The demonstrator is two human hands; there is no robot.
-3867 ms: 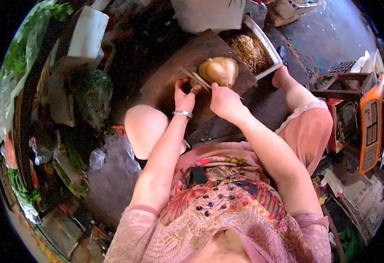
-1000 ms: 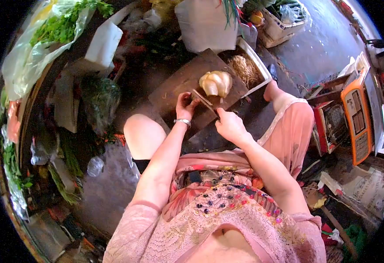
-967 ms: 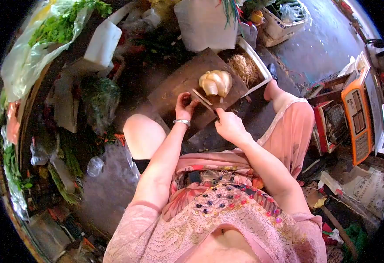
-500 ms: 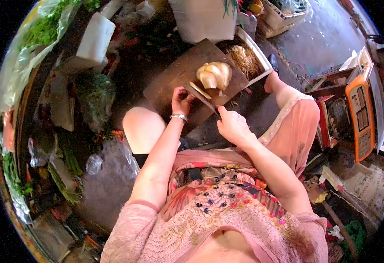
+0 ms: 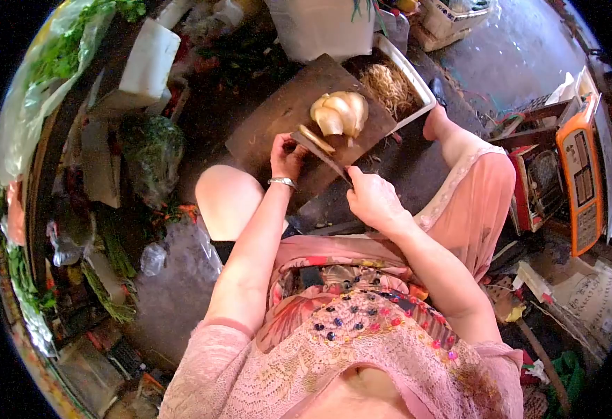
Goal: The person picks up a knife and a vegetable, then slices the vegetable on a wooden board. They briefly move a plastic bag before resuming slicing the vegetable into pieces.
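Note:
A knife (image 5: 325, 159) lies slantwise over the near part of a brown board (image 5: 271, 126), its handle inside my closed right hand (image 5: 374, 198). Along the blade rests a pale, long slice (image 5: 316, 139). My left hand (image 5: 286, 155), with a silver bracelet at the wrist, is curled at the blade's far left end; its fingers are bent together, and what they hold is too small and dark to make out. Beyond the blade, a heap of pale, cream-coloured slices (image 5: 339, 113) sits on the board.
A white-rimmed tray (image 5: 418, 91) of stringy roots (image 5: 388, 87) adjoins the board's right side. A white bin (image 5: 323, 28) stands behind. An orange scale (image 5: 580, 185) is at the right. Bagged greens (image 5: 154, 157) and a white foam box (image 5: 151, 59) are at the left.
The view has shifted slightly, so the board and heap appear a little higher. Both hands keep nearly the same places around the knife; the slice at the blade looks slightly turned.

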